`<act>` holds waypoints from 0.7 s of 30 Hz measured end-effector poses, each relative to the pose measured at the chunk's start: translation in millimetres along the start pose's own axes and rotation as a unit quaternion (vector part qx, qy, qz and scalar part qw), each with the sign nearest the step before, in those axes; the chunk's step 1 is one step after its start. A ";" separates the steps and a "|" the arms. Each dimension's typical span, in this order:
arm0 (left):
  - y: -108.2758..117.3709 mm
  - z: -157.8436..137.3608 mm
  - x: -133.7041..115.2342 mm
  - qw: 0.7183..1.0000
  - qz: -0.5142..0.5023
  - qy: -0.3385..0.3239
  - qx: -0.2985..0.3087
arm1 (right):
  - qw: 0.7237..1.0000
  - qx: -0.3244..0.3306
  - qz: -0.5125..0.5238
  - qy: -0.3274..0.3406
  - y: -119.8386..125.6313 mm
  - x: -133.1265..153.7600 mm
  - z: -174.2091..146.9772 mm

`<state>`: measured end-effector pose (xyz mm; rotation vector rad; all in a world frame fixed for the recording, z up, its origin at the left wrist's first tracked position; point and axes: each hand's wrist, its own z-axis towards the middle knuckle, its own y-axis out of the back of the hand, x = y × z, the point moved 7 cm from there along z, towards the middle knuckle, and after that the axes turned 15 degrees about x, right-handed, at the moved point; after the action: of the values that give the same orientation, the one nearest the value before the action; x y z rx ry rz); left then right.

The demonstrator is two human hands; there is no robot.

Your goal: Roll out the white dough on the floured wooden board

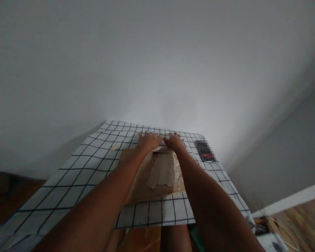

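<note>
A thin, uneven sheet of pale dough or clay (161, 171) lies on a brown board (139, 189), with ragged edges and bits stuck beside it. Both arms stretch forward over the board to its far end. There my left hand (149, 141) and my right hand (174, 141) rest palm down, side by side, thumbs toward each other, fingers spread forward. Under and between them shows a pale, rounded, bar-like piece (160, 149), perhaps a roller; the hands hide most of it.
A white cloth with black grid lines (94, 157) covers the table. A phone (206, 151), partly blurred out, lies at the right edge. A pale scrap (114, 148) sits left of the board. Behind the table rises a plain wall (157, 70).
</note>
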<state>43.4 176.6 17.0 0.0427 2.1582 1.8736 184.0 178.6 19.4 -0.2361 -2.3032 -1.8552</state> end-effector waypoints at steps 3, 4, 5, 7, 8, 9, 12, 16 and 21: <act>-2.2 -6.5 -0.5 1.000 0.003 0.009 0.013 | 1.000 0.010 0.004 -0.016 -1.7 -1.2 -10.1; -2.4 -9.5 -1.7 1.000 0.009 0.008 0.016 | 1.000 0.013 0.003 -0.017 -2.3 -1.2 -13.9; -2.7 -13.0 -3.0 1.000 0.016 0.008 0.020 | 1.000 0.015 0.001 -0.015 -3.1 -1.1 -17.8; -2.8 -20.8 -6.5 0.999 0.030 0.004 0.026 | 1.000 0.017 0.000 -0.010 -5.1 -1.2 -25.7; -2.8 -24.9 -8.4 0.999 0.036 0.000 0.027 | 1.000 0.015 0.001 -0.007 -6.2 -1.2 -29.5; -2.9 -28.9 -10.0 0.999 0.039 -0.003 0.027 | 1.000 0.008 0.003 -0.003 -6.8 -1.3 -33.3; -3.0 -40.8 -13.2 0.999 0.044 -0.009 0.020 | 1.000 -0.016 0.007 0.006 -8.4 -1.2 -43.7; -2.4 -58.8 -17.1 0.998 0.055 -0.012 -0.002 | 0.999 -0.033 0.002 0.010 -9.9 0.2 -59.4; -0.5 -82.6 -23.5 0.996 0.068 -0.014 -0.047 | 0.997 -0.070 -0.031 0.028 -7.0 6.7 -87.1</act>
<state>47.0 91.9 30.8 0.1997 2.0951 2.0337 179.0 92.0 32.5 -0.1310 -2.1714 -2.0284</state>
